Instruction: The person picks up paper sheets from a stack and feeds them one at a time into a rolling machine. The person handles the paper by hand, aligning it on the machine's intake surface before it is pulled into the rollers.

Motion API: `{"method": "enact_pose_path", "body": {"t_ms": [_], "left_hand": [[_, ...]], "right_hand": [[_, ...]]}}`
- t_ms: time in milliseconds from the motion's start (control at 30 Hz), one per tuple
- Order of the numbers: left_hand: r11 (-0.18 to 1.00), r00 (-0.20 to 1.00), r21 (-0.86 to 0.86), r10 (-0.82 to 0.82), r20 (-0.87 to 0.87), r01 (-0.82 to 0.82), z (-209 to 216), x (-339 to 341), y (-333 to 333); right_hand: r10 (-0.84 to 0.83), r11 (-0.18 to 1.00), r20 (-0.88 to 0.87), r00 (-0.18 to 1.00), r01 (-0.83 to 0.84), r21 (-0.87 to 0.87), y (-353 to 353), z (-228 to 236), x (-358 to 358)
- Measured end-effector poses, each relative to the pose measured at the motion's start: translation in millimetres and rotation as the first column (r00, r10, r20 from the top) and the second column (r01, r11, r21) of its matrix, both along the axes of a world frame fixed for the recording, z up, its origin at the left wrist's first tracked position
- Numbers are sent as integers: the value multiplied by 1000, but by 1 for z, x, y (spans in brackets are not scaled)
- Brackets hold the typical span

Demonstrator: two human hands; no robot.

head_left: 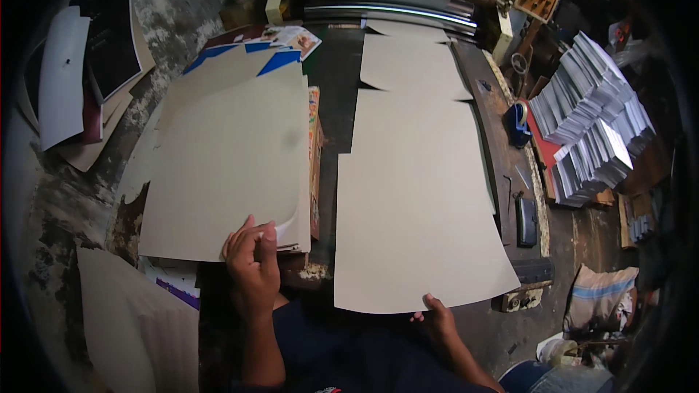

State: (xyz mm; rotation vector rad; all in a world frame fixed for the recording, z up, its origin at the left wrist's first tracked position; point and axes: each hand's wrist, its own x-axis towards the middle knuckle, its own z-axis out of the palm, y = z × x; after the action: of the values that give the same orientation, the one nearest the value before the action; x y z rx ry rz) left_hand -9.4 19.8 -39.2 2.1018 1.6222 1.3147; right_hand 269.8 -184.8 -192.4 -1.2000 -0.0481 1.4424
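My left hand [253, 262] is at the near right corner of a stack of large beige card sheets [226, 153]. Its fingers pinch the top sheet's corner, which curls up a little. My right hand [440, 319] holds the near edge of another large beige card sheet [422, 240], thumb on top and fingers underneath. That sheet lies flat on a dark bench, over the near end of a row of overlapping sheets [408, 58]. The row runs away from me to metal rollers [393, 18] at the far end.
Blue-edged sheets [280, 62] lie beyond the stack. Right of the bench stand piles of white paper [586, 94], with a tape dispenser [518, 124] and a dark case [526, 222] nearby. More sheets [138, 320] are at lower left, and loose boards [109, 44] lie farther left.
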Motion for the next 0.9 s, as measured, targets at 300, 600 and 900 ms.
{"method": "enact_pose_path", "body": {"t_ms": [300,600,900], "left_hand": [[986,997,-150,-64,35,68,3,-8,-4],[996,986,57,-55,-156,65,-1,13,-17],[970,972,-78,-234,-18,232,12,-7,-12]], "right_hand": [[194,981,41,980,-194,9,-17,4,1],[263,962,-3,965,-262,75,-37,5,-7],[105,993,-119,987,-99,59,2,4,3]]}}
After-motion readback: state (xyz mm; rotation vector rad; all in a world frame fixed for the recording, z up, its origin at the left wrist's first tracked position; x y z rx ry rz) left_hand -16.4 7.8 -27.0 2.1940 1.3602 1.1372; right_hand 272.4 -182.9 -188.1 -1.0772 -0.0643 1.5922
